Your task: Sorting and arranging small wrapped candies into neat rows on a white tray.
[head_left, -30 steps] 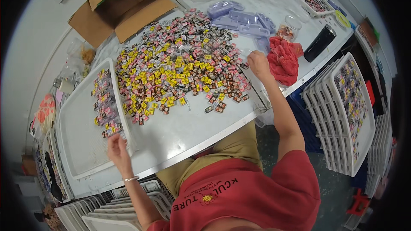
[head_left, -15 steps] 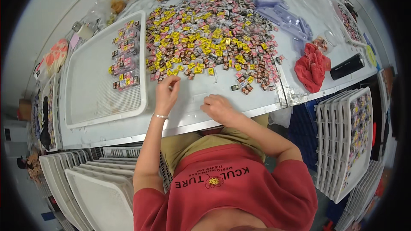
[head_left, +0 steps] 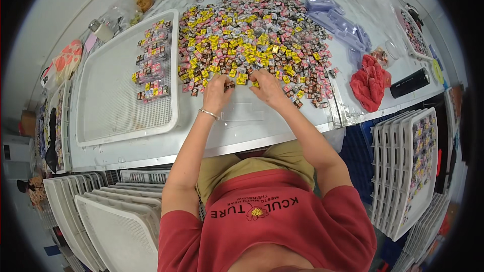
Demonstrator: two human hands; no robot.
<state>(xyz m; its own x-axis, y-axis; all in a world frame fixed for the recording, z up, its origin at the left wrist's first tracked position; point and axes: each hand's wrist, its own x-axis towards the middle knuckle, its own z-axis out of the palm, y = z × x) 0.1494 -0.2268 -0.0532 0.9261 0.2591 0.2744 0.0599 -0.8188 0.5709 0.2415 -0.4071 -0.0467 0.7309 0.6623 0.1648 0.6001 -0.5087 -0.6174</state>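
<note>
While forearms reach forward | left hand, right hand curled at small packs | hands' grip unclear

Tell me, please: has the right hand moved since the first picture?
Yes. The right hand has moved left, away from the red cloth, to the near edge of the pile of small packs.

Half-curled, the left hand is facing the nearby right hand; the forearms are slanting outward behind them.
</note>
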